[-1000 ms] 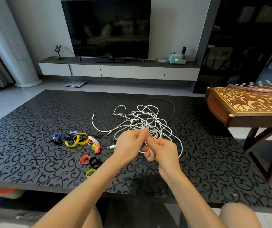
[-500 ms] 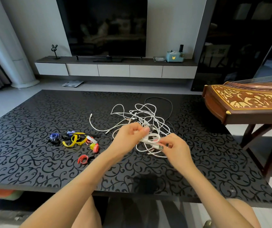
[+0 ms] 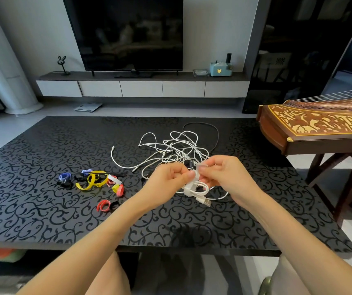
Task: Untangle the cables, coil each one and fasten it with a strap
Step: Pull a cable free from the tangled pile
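White coiled charging cable (image 3: 203, 188) hangs just below two meeting hands. Left hand (image 3: 168, 182) pinches its white fabric strap (image 3: 189, 187); right hand (image 3: 226, 173) pinches the strap's free end, directly above the coil.

A tangle of thin white cables (image 3: 170, 150) is lying on the black scroll-patterned table (image 3: 43, 209), nearer its far edge. A heap of coloured fabric straps (image 3: 94, 179) is lying to its left. The left hand (image 3: 166, 182) and right hand (image 3: 228, 175) are holding a small coiled white cable (image 3: 200, 186) just before the tangle.
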`<state>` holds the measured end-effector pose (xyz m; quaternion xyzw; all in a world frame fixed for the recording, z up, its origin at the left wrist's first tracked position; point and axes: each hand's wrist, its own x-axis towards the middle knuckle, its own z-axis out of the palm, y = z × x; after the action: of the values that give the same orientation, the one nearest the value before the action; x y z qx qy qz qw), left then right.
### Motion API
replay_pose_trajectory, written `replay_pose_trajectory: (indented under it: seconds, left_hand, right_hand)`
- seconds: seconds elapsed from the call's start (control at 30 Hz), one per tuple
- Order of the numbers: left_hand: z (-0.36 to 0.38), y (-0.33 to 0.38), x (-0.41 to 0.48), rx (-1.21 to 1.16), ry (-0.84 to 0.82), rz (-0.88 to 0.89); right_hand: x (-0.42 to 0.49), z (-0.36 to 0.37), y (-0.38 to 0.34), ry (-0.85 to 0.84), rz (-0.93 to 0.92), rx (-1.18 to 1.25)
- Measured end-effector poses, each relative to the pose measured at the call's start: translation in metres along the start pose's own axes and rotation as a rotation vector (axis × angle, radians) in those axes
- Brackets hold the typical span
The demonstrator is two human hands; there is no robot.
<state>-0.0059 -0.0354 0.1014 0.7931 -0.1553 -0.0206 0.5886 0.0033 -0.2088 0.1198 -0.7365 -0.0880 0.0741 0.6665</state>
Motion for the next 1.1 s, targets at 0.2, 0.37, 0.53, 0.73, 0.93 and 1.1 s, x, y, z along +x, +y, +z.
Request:
replay_pose_trajectory:
  seconds: [0.2, 0.37, 0.53, 0.73, 0.93, 1.1]
  left_hand:
    - [0.000, -0.006, 0.000, -0.049, 0.012, 0.003]
    - [0.000, -0.007, 0.001, -0.043, 0.005, -0.011]
    - [-0.002, -0.011, 0.004, -0.012, -0.008, -0.035]
    - [0.001, -0.009, 0.003, 0.023, -0.061, -0.037]
    - [0.003, -0.011, 0.001, 0.055, -0.114, -0.073]
    - [0.004, -0.013, -0.009, -0.025, -0.238, -0.098]
  right_hand:
    - [-0.005, 0.004, 0.001, -0.030, -0.095, -0.210]
    - [-0.008, 0.002, -0.003, -0.092, -0.122, -0.271]
    - [-0.006, 0.001, -0.005, -0.141, 0.048, -0.037]
    - [-0.003, -0.003, -0.002, -0.206, 0.125, -0.030]
    - [-0.007, -0.003, -0.002, -0.161, -0.034, -0.344]
    - [-0.002, -0.012, -0.002, 0.089, -0.345, -0.743]
